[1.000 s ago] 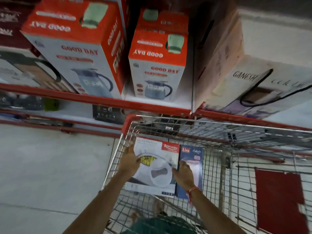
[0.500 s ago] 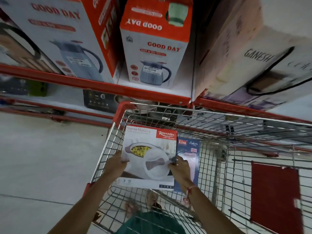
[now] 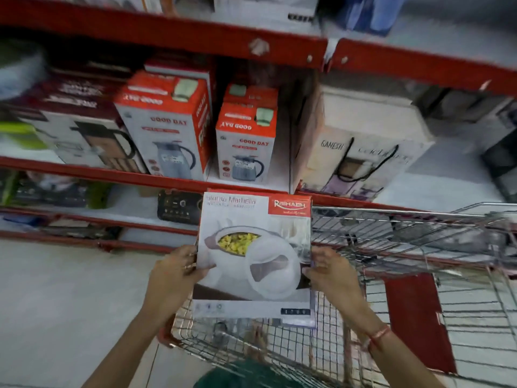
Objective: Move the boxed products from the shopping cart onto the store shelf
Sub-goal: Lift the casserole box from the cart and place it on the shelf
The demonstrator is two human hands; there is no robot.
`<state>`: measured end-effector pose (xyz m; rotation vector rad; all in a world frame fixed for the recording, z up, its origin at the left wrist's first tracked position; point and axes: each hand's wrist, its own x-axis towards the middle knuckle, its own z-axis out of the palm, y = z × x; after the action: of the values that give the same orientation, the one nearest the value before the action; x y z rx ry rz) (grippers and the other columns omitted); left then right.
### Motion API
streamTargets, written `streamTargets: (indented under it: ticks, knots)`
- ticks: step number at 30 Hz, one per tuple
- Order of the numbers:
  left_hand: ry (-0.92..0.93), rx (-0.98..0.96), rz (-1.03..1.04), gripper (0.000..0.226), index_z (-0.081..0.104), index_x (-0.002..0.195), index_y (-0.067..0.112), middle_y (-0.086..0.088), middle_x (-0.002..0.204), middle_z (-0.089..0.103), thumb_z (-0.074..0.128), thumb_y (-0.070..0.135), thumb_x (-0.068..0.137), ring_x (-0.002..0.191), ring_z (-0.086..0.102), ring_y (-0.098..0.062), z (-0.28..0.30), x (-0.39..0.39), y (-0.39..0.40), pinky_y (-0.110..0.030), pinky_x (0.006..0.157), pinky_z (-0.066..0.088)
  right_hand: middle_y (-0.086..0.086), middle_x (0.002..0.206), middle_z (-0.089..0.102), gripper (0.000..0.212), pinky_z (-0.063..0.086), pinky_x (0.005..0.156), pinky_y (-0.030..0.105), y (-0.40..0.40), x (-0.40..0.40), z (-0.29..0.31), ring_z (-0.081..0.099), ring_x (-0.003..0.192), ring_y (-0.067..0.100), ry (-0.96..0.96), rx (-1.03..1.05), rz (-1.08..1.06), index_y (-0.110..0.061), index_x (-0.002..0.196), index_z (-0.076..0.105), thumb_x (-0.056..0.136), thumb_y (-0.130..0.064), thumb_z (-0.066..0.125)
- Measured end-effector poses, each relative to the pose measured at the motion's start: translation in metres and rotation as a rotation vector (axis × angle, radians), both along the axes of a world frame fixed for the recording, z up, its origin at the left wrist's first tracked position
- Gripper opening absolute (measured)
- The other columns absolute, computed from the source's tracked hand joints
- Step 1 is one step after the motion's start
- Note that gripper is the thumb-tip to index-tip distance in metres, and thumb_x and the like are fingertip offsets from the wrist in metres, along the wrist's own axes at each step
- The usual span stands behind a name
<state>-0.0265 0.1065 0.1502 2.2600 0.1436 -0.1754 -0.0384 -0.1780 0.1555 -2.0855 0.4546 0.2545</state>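
Both hands grip white, red-cornered casserole box.

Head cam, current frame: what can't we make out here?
- Rest of the cart contents: the white box, held by the left hand and right hand, covers the basket's near corner.
- Small print on the box's bottom strip: too small and blurred.
- Top shelf goods: cut off by the upper edge.
- Lower shelf items at left: motion blur.
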Motion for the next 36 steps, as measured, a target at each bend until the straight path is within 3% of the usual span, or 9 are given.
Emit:
streamTargets:
  ticks: [4, 8, 13, 15, 18, 23, 28, 33, 36]
  knots:
    - [-0.023, -0.142, -0.010, 0.039, 0.061, 0.080, 0.035, 0.034, 0.061, 0.067, 0.079, 0.003, 0.066, 0.075, 0.072, -0.006, 0.026, 0.009, 0.011, -0.022, 0.068, 0.057, 0.001, 0.107, 0.069, 0.037, 0.060, 0.079, 0.047, 0.004, 0.000, 0.029, 0.069, 0.089, 0.018, -0.085, 0.033, -0.033, -0.019, 0.108, 0.063, 0.076, -0.004, 0.075]
    - [-0.119, -0.309, 0.022, 0.039, 0.061, 0.084, 0.024, 0.027, 0.064, 0.071, 0.075, -0.007, 0.066, 0.072, 0.071, -0.001, 0.064, 0.026, 0.016, -0.010, 0.060, 0.055, -0.005, 0.107, 0.071, 0.040, 0.059, 0.084, 0.037, 0.010, 0.014, 0.071, 0.068, 0.093, 0.010, -0.280, 0.026, -0.032, -0.017, 0.113, 0.063, 0.076, -0.006, 0.075]
    - [-0.341, -0.395, 0.048, 0.037, 0.063, 0.090, 0.018, 0.015, 0.071, 0.075, 0.076, -0.006, 0.065, 0.079, 0.072, -0.007, 0.125, 0.073, 0.023, -0.017, 0.066, 0.058, -0.017, 0.099, 0.066, 0.043, 0.055, 0.090, 0.033, 0.019, 0.050, 0.137, 0.065, 0.094, 0.004, -0.525, 0.063, -0.040, -0.019, 0.119, 0.060, 0.080, -0.004, 0.072]
    - [-0.435, -0.411, 0.025, 0.037, 0.063, 0.096, 0.015, 0.009, 0.086, 0.074, 0.076, -0.003, 0.067, 0.083, 0.072, -0.008, 0.154, 0.095, 0.022, -0.019, 0.070, 0.059, -0.021, 0.101, 0.065, 0.039, 0.057, 0.086, 0.028, 0.019, 0.069, 0.164, 0.066, 0.096, 0.002, -0.632, 0.071, -0.031, -0.027, 0.113, 0.060, 0.081, -0.008, 0.071]
    - [-0.542, -0.416, 0.005, 0.037, 0.063, 0.091, 0.022, 0.014, 0.076, 0.075, 0.077, -0.002, 0.066, 0.079, 0.071, -0.003, 0.194, 0.133, 0.019, -0.013, 0.068, 0.057, -0.022, 0.100, 0.067, 0.038, 0.059, 0.081, 0.027, 0.019, 0.105, 0.200, 0.067, 0.091, -0.002, -0.742, 0.083, -0.062, -0.035, 0.101, 0.059, 0.079, -0.008, 0.073]
    - [-0.602, -0.472, 0.004, 0.040, 0.061, 0.086, 0.020, 0.008, 0.076, 0.075, 0.073, -0.012, 0.065, 0.085, 0.071, -0.015, 0.243, 0.204, 0.014, -0.029, 0.079, 0.059, -0.004, 0.096, 0.071, 0.035, 0.058, 0.082, 0.043, 0.018, 0.170, 0.246, 0.070, 0.084, 0.015, -0.841, 0.040, -0.131, -0.023, 0.100, 0.059, 0.074, -0.010, 0.078]
    - [-0.682, -0.373, -0.017, 0.036, 0.059, 0.103, 0.009, 0.001, 0.089, 0.067, 0.075, 0.000, 0.071, 0.071, 0.065, 0.004, 0.282, 0.258, 0.004, -0.007, 0.060, 0.054, -0.002, 0.093, 0.072, 0.033, 0.057, 0.080, 0.042, 0.014, 0.228, 0.279, 0.070, 0.082, 0.018, -0.912, -0.052, -0.145, -0.022, 0.099, 0.061, 0.072, -0.021, 0.081]
    - [-0.643, -0.330, -0.031, 0.038, 0.063, 0.106, 0.005, -0.011, 0.102, 0.069, 0.076, 0.003, 0.070, 0.081, 0.067, -0.013, 0.304, 0.290, 0.004, -0.015, 0.061, 0.058, 0.005, 0.107, 0.072, 0.043, 0.057, 0.085, 0.039, 0.009, 0.261, 0.301, 0.070, 0.078, 0.019, -0.867, -0.119, -0.097, -0.010, 0.110, 0.065, 0.070, -0.016, 0.082]
    - [-0.687, -0.319, -0.027, 0.049, 0.061, 0.115, 0.007, -0.009, 0.106, 0.067, 0.076, 0.003, 0.069, 0.080, 0.066, -0.010, 0.311, 0.294, 0.002, -0.017, 0.064, 0.059, 0.003, 0.110, 0.071, 0.048, 0.057, 0.085, 0.039, 0.005, 0.268, 0.305, 0.070, 0.079, 0.018, -0.885, -0.091, -0.113, -0.013, 0.113, 0.064, 0.069, -0.013, 0.083]
